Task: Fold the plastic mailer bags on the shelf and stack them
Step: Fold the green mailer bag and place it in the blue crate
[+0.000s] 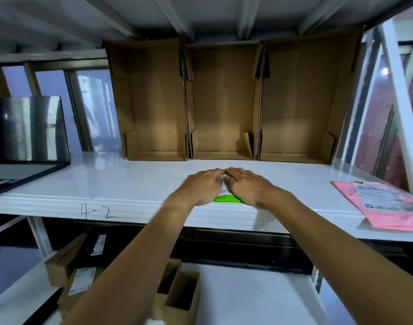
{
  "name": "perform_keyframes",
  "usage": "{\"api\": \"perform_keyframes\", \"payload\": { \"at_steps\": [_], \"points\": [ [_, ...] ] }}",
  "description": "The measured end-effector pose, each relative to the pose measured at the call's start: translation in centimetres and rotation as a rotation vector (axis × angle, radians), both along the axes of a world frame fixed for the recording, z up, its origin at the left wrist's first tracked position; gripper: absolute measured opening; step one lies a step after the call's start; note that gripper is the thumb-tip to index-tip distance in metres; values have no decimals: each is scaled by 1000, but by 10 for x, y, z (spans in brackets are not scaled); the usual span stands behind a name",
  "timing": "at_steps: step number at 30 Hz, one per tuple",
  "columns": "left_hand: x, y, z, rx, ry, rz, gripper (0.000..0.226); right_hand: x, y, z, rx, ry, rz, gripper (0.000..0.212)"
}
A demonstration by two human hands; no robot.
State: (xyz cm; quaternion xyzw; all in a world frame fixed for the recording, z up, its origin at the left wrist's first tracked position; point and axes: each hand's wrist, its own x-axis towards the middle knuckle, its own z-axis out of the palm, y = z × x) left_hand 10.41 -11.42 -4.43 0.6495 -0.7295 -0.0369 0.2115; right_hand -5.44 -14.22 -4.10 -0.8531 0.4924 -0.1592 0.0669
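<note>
On the lower shelf point(247, 289) near the person stand several small cardboard boxes point(179, 299), open on top; their contents are not clear. On the white shelf point(130, 181) above, the left hand point(202, 185) and right hand point(246, 186) lie flat, side by side, pressing one green mailer bag point(226, 198). One pink mailer bag point(383, 204) lies far right. A laptop point(25, 146) stands left. Behind, three big cardboard boxes point(224, 102) stand empty.

green mailer point(226, 198) mostly hidden under both hands; pink mailer point(386, 205) cut off right.
</note>
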Motion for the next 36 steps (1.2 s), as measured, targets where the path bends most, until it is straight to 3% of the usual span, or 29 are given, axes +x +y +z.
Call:
{"api": "perform_keyframes", "payload": {
  "at_steps": [9, 19, 24, 29, 36],
  "points": [
    [-7, 3, 5, 81, -129, 47, 47, 3, -6, -2, 27, 77, -22, 53],
    [-1, -6, -2, 46, -224, 168, 48, 1, -6, 1, 77, 12, -104, 50],
    [-1, -3, -2, -1, -192, 184, 44, 2, -2, 4, 86, -28, -139, 21],
    [0, 5, 2, 29, 47, 170, 73, -2, -4, 2, 97, -147, -143, 33],
    [-1, 10, 2, -26, 142, 273, 52, -12, 7, 8, 37, -325, -270, 61]
  ]
}}
